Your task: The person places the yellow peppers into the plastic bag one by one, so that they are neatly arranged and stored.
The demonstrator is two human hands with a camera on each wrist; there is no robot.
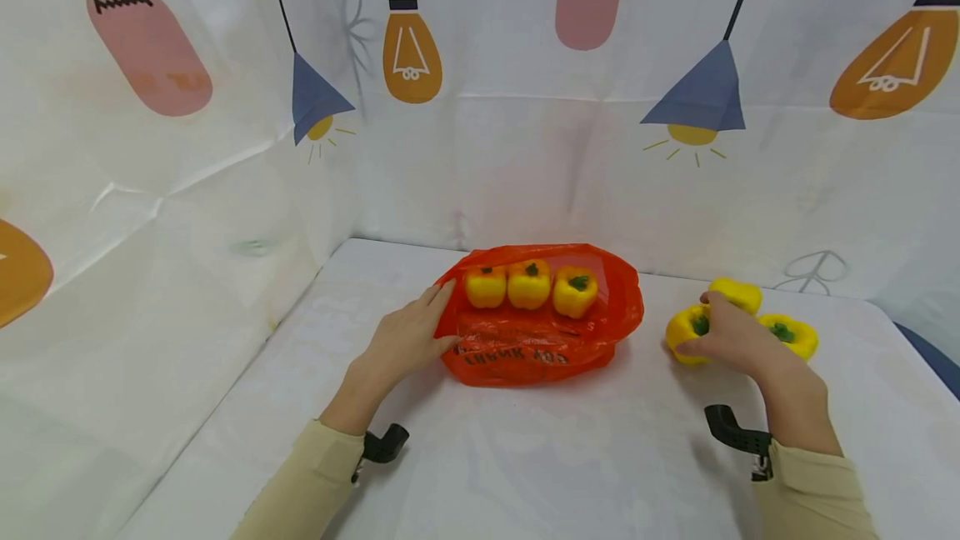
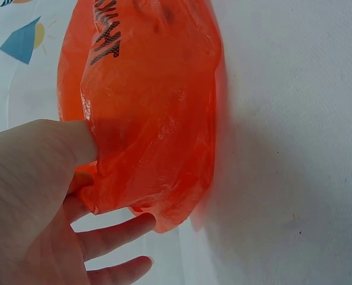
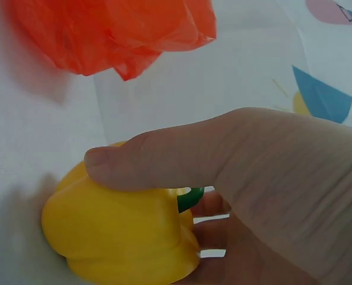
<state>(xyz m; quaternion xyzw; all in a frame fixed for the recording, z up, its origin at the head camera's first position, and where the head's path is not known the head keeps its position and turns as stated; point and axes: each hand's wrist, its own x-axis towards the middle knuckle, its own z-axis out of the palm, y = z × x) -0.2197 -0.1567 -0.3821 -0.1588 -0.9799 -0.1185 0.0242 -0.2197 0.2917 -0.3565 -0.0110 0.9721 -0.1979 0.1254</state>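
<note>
A red plastic bag [image 1: 540, 369] lies with its mouth toward the back, and three yellow bell peppers [image 1: 528, 286] sit in a row inside it. At the bag's left edge is my left hand [image 1: 405, 336]; it holds the rim, the thumb tucked at the plastic and the other fingers spread beyond, as the left wrist view shows. To the right, my right hand [image 1: 731, 336] grips a yellow bell pepper [image 3: 122, 231], thumb across its side and fingers round the far side, near its green stem. Two more bell peppers, one behind [image 1: 738, 294] and one to the right [image 1: 791, 336], lie beside it.
A white-covered table [image 1: 555, 457] bears everything. White sheeting [image 1: 510, 157] printed with lamps and bulbs stands behind and at the left. Each wrist wears a black camera mount [image 1: 386, 442]. A dark blue shape shows past the table's right edge.
</note>
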